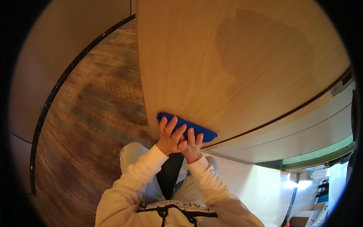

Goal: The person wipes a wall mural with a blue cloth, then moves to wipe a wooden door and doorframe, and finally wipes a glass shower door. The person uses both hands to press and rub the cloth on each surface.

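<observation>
A long blue pad or block (202, 133), its exact kind hard to tell, lies slantwise against the lower part of a wood-grain door (181, 65). My left hand (171, 139) presses on its left half with the fingers spread over the face. On the right half, the fingertips of my right hand (194, 147) rest on the same blue pad. The two hands meet near its middle, thumbs close together. A thin dark fringe shows along the pad's upper edge, where it meets the door. My knees are bent below the hands.
Patterned wood-look flooring (93, 113) spreads to the left, bordered by a black baseboard (54, 90) and a wall. At the right runs a door frame with a metal plate (336, 88). Beyond it lie a pale sunlit floor (255, 184) and a cardboard box (299, 221).
</observation>
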Motion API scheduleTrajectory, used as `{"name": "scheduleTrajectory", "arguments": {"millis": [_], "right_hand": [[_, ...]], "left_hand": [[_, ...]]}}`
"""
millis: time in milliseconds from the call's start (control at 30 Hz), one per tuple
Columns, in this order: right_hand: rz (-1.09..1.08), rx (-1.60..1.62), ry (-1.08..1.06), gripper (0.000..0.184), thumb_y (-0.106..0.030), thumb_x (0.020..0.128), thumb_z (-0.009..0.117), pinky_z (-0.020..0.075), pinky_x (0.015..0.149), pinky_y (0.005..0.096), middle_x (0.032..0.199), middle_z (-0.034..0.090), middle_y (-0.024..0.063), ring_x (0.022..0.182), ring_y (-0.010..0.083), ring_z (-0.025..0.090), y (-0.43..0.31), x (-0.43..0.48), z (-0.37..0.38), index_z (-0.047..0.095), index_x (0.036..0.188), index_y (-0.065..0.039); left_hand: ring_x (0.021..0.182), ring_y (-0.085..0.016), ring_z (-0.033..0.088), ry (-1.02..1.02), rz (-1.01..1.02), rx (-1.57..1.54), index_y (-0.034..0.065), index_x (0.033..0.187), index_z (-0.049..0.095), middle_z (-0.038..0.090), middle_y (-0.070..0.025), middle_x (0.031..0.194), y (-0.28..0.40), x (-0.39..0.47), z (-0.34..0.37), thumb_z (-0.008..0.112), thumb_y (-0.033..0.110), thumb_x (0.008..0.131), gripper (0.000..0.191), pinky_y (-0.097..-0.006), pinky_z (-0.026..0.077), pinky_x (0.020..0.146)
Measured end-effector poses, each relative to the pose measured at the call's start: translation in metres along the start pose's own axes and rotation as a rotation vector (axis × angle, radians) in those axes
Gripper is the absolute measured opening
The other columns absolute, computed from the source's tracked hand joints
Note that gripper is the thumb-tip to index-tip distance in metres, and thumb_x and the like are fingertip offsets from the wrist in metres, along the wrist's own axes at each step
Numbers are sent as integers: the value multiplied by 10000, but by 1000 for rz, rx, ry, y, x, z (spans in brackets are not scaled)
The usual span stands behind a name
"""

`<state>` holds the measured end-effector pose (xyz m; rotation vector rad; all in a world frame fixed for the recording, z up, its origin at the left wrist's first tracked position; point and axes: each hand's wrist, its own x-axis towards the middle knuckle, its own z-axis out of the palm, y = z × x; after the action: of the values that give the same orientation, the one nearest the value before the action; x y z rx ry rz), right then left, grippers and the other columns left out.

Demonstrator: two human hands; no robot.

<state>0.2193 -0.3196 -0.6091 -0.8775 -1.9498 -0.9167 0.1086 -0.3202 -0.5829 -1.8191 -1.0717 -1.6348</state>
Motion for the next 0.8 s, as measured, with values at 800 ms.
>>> {"name": "scheduleTrajectory", "arguments": {"millis": [800], "right_hand": [[84,-28,85,367,-291,879,383,78,970,615,1378,268,90,1305,360,99,-17,78,-11,441,1240,-258]], "left_hand": [[1239,-476,156,61,-207,-71,20,1314,288,126,-266,1380,-5,60,-37,396,404,848,614,-555,155,983]]}}
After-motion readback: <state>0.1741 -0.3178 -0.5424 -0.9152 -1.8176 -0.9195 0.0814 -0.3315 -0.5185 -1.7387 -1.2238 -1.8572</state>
